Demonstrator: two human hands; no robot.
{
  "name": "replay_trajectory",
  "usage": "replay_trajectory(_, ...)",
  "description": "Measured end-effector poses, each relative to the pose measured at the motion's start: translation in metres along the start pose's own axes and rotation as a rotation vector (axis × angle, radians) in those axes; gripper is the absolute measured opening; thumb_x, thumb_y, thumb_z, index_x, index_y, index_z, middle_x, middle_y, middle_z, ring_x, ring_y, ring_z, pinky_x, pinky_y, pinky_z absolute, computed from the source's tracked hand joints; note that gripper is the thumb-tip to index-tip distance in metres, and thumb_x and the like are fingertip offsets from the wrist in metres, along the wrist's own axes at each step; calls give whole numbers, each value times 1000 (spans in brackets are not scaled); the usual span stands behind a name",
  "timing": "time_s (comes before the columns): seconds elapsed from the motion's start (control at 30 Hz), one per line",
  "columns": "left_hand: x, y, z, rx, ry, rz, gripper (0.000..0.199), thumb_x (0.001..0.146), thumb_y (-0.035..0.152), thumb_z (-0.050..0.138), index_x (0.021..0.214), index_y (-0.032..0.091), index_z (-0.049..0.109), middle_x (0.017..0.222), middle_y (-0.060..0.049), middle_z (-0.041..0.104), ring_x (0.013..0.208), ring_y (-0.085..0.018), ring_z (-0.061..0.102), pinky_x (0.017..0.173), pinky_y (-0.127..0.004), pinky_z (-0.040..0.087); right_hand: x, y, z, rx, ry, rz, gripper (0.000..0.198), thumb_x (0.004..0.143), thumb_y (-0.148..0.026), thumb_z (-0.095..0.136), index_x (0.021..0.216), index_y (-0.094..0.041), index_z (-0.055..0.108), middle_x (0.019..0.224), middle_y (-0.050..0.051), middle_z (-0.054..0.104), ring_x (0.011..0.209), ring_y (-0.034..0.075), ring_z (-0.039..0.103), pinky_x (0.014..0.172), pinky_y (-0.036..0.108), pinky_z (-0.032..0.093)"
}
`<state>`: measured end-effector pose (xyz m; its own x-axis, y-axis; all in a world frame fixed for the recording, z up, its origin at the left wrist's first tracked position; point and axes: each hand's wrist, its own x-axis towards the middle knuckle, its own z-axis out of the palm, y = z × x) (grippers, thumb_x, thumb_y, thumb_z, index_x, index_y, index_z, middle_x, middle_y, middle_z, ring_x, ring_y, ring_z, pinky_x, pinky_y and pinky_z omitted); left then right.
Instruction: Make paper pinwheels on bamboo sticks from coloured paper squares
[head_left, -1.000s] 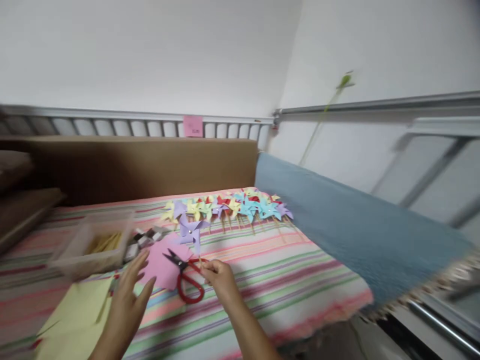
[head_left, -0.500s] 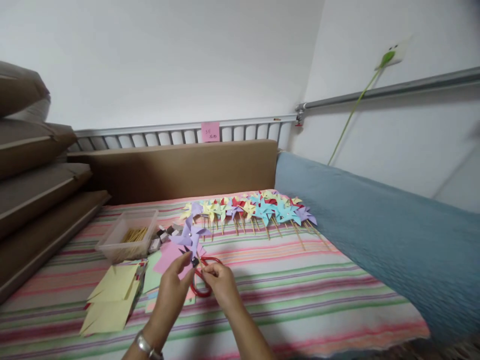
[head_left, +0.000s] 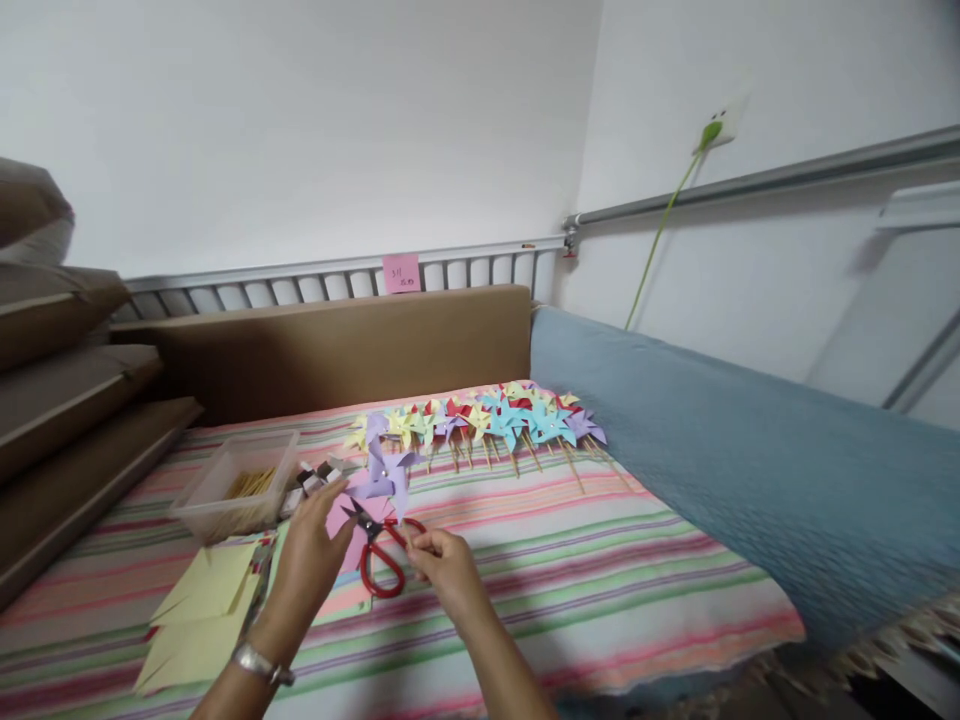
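A purple paper pinwheel [head_left: 386, 472] stands raised above the striped cloth, its stick pinched between the thumb and fingers of my right hand [head_left: 442, 562]. To its left, my left hand [head_left: 313, 535] is held with thumb and fingers apart, and nothing shows in it. Red-handled scissors [head_left: 384, 570] lie below the pinwheel, between my hands, blades pointing up and left. Under them are sheets of pink paper [head_left: 346, 548] and other coloured paper, partly hidden by my left hand.
Many finished pinwheels [head_left: 506, 420] lie in a row at the back of the striped cloth [head_left: 525, 580]. A clear plastic box [head_left: 202, 500] holds wooden sticks. Yellow paper squares [head_left: 199, 620] lie front left. Brown padded packages [head_left: 60, 420] are stacked at the far left.
My left hand has come away from the pinwheel, moving left with its fingers parting. My right hand keeps its hold on the stick. The view has turned slightly right.
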<state>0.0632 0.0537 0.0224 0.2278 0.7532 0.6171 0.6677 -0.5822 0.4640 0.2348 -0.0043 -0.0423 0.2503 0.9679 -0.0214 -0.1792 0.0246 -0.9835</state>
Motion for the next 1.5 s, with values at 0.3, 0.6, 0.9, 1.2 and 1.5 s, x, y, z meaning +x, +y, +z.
replay_trajectory(0.3, -19, 25, 8, -179, -173, -150, 31, 78, 43, 56, 98, 21, 64, 90, -6, 69, 82, -22, 64, 77, -35, 51, -1, -3, -10, -35, -28, 19, 6, 62, -19, 61, 59, -14, 61, 46, -5, 51, 43, 9, 45, 47, 21, 37)
replay_trajectory(0.6, 0, -16, -13, 140, 102, 55, 32, 70, 48, 64, 91, 23, 65, 131, -11, 49, 123, -32, 41, 100, -52, 32, -6, 1, 1, -48, -119, 11, 9, 64, -20, 63, 57, -16, 59, 46, -5, 51, 42, 9, 45, 46, 21, 35)
replay_trajectory(0.9, -3, -17, -5, 5, 86, 52, 25, 71, 47, 65, 74, 23, 68, 125, -10, 54, 118, -30, 46, 98, -50, 35, -11, 1, 6, -76, -150, 43, 4, 63, -14, 62, 59, -15, 62, 45, -4, 53, 41, 10, 47, 46, 22, 36)
replay_trajectory(1.2, -10, -23, -1, -1, 84, 13, 22, 67, 43, 69, 72, 21, 67, 121, -12, 56, 114, -30, 49, 98, -51, 34, -10, -1, 7, -82, -152, 53, 4, 64, -15, 61, 60, -15, 62, 48, -3, 54, 44, 10, 48, 47, 22, 37)
replay_trajectory(1.5, -9, -12, 2, -88, 127, -83, 28, 70, 48, 64, 65, 20, 68, 112, -13, 61, 109, -29, 53, 95, -48, 38, -15, -4, 11, -90, -188, 44, 7, 63, -16, 63, 57, -15, 60, 47, -4, 53, 43, 10, 47, 47, 22, 36)
